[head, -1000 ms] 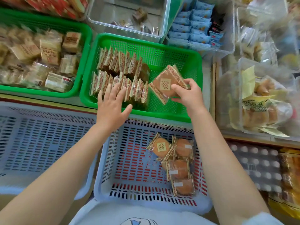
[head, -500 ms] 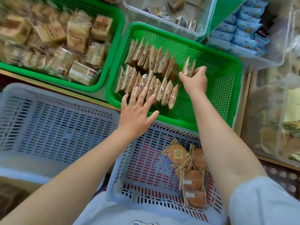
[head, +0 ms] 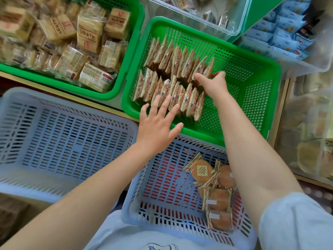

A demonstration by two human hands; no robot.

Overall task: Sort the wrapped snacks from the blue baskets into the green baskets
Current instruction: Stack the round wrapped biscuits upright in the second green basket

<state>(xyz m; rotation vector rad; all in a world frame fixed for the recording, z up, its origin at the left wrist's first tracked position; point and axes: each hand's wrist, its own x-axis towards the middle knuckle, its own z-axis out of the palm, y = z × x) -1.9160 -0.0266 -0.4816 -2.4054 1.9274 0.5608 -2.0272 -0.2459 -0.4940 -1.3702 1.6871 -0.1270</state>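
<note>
Two rows of wrapped round cakes (head: 173, 58) stand on edge in the left half of the middle green basket (head: 252, 98). My right hand (head: 212, 83) is at the right end of the back row and pinches the last wrapped cake (head: 209, 66) there between finger and thumb. Fingers spread and straight, my left hand (head: 156, 127) touches the front row of packs. Several wrapped cakes (head: 201, 171) lie flat at the right side of the near blue basket (head: 162, 195), partly hidden by my right forearm.
A second blue basket (head: 63, 141) sits at the left. The green basket (head: 108, 94) at the back left is full of square wrapped snacks. Clear bins (head: 239, 24) of other snacks stand behind and to the right. The middle green basket's right half is bare.
My right hand carried the wrapped cakes down from above the green basket to the end of the back row. My left hand stayed on the front row. The camera view shifted right.
</note>
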